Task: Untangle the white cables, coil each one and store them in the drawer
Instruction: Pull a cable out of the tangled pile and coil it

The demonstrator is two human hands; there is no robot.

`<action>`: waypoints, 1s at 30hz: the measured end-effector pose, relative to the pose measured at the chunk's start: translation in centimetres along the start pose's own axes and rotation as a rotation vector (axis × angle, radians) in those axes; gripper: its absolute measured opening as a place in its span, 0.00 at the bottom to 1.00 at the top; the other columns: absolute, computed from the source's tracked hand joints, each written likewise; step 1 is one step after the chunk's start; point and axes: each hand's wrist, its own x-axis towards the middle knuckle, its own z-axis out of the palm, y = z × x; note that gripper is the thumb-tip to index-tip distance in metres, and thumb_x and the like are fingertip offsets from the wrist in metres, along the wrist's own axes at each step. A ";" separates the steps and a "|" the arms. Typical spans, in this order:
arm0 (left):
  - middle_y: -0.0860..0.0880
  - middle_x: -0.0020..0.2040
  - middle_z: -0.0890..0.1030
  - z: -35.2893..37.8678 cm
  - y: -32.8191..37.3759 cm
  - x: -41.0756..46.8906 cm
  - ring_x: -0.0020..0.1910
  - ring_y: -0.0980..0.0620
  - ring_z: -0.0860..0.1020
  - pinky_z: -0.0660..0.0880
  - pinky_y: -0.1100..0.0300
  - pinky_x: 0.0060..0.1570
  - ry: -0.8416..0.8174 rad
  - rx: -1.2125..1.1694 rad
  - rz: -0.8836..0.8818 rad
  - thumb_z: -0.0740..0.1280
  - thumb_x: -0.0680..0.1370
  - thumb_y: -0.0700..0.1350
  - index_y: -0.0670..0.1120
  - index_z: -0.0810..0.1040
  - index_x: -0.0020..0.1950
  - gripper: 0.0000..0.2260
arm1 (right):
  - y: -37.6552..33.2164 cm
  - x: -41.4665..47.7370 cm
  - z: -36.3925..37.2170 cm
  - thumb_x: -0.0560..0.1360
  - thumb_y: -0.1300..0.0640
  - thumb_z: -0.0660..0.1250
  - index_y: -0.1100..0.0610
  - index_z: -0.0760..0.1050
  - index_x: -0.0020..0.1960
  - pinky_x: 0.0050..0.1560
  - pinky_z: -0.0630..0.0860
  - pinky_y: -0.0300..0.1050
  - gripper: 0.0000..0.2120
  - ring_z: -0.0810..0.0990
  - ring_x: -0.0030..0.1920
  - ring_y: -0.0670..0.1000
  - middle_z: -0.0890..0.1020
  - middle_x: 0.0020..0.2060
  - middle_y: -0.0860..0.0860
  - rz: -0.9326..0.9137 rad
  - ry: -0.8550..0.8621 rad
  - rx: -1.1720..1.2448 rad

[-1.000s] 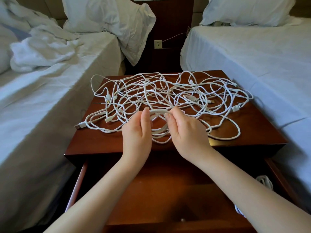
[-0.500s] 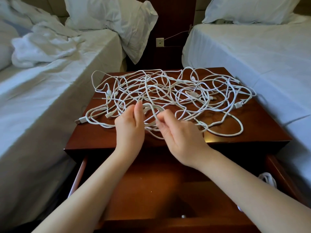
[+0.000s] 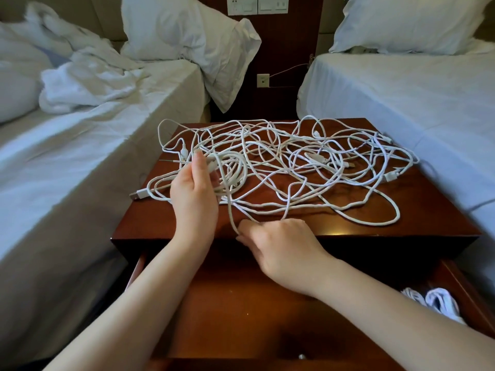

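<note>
On the glossy red-brown wooden worktop [image 3: 150,220]: a wide, loose tangle of thin white cables [image 3: 308,167], plugs scattered through it. At the tangle's left part, in the left hand [image 3: 194,194], a small coil [image 3: 233,170] of white cable, fingers curled round its loops. Near the worktop's front edge, pinched in the right hand [image 3: 278,242], a single strand [image 3: 229,210] running up to that coil. Below, pulled open, a matching wooden drawer [image 3: 241,317], with bundled white cables [image 3: 434,301] in its right corner. On either side, white-sheeted beds [image 3: 80,156].
</note>
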 end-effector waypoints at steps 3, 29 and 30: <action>0.45 0.32 0.77 -0.3 0.4 0.1 0.31 0.43 0.75 0.74 0.48 0.35 -0.031 -0.081 -0.051 0.57 0.80 0.58 0.53 0.80 0.34 0.20 | 0.7 0.2 -0.7 0.78 0.51 0.60 0.54 0.77 0.45 0.28 0.63 0.40 0.10 0.77 0.26 0.53 0.78 0.26 0.48 0.088 0.008 0.050; 0.50 0.26 0.68 0.6 2.7 -3.3 0.22 0.55 0.63 0.61 0.65 0.23 -0.907 0.180 -0.187 0.59 0.73 0.58 0.47 0.78 0.39 0.17 | 6.7 0.8 -4.0 0.80 0.49 0.58 0.56 0.80 0.44 0.27 0.64 0.38 0.16 0.74 0.26 0.50 0.78 0.26 0.48 0.136 0.457 -0.095; 0.51 0.26 0.69 0.6 2.8 -3.4 0.22 0.56 0.64 0.62 0.66 0.23 -0.937 0.202 -0.196 0.59 0.73 0.58 0.47 0.79 0.41 0.16 | 6.7 0.8 -4.0 0.80 0.49 0.58 0.56 0.81 0.44 0.26 0.64 0.38 0.16 0.74 0.25 0.51 0.78 0.26 0.48 0.124 0.461 -0.109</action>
